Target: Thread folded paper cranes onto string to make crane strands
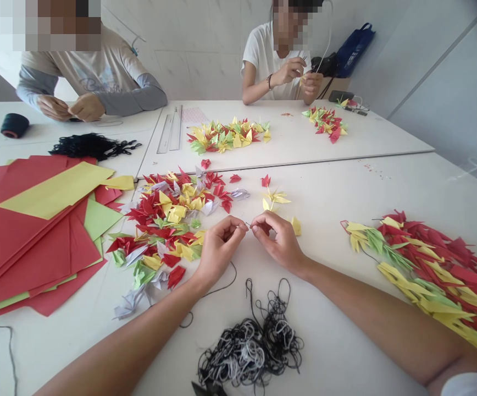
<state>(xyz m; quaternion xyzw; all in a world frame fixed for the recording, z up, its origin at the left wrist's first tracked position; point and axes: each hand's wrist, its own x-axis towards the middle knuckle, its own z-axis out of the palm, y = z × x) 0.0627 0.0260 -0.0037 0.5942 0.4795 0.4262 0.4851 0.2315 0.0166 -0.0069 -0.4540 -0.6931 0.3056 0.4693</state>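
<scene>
We pinch a thin strand (pixel 247 224) in left hand (pixel 224 242) and right hand (pixel 278 241); a yellow crane (pixel 277 196) lies at one o'clock, nearer the right.

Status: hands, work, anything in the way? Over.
Left hand, right hand pinched close together. Thin dark item between fingertips, too small to identify. Tangled cords clear of both hands; folded paper beside left.

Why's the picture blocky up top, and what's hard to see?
Head view: square blocks cover the faces of the person in grey sleeves and the person in the white T-shirt; head view: the top right corner goes dark; head view: the thin dark strand between left hand and right hand is too tiny to see well.
</scene>
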